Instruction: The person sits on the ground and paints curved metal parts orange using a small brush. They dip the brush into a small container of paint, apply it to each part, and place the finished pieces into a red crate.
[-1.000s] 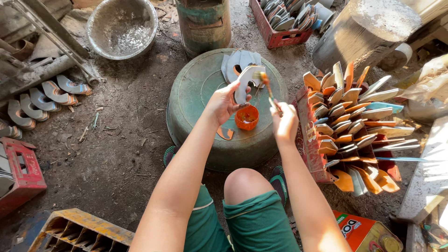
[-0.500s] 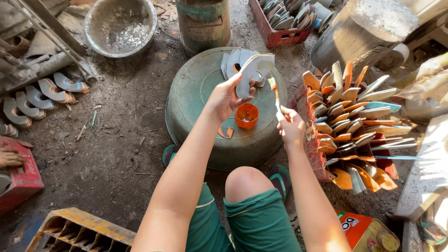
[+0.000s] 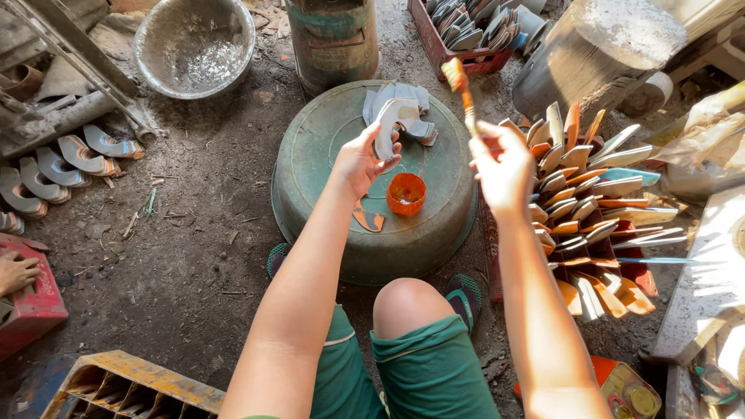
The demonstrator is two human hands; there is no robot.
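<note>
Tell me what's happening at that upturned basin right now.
A seated person works over an overturned green basin. The left hand holds up a curved grey piece, and the right hand holds a brush raised with an orange-tipped head. A small orange cup of orange paint or glue stands on the basin beside a pile of grey pieces. To the right, a crate is packed with orange-coated pieces standing on edge. Another person's hand rests on a red crate at far left.

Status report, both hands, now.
Left hand grips grey curved piece. Right hand holds glue brush raised. Orange cup on upturned basin. Nothing between.
</note>
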